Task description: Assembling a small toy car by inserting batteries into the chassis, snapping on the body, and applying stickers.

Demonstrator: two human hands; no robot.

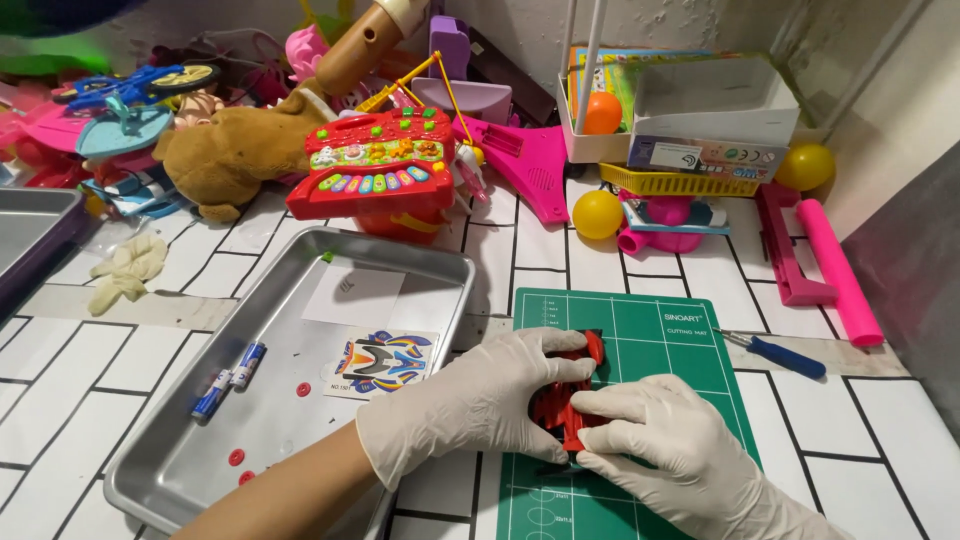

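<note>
- White tabletop (640, 275) with black grid lines; a heap of toys lines the wall from 10 to 2 o'clock.
- Green cutting mat (680, 350) at 5 o'clock, bearing a small red toy (568, 400) in black and red plastic.
- Left hand (480, 405), in a white glove, closed over the toy's near-left side, fingers curled across its top.
- Right hand (665, 440), also gloved, pressed on the toy's lower right edge, fingers clamped against it.
- The toy looks light, rigid and smooth; thin parts could snap, so a hold on the solid body sides seems safest.
- Metal tray (455, 262) at 8 o'clock holds two batteries (228, 378), a sticker sheet (382, 364) and small red buttons (237, 457).
- Blue-handled screwdriver (785, 354) at 3 o'clock, just off the mat.
</note>
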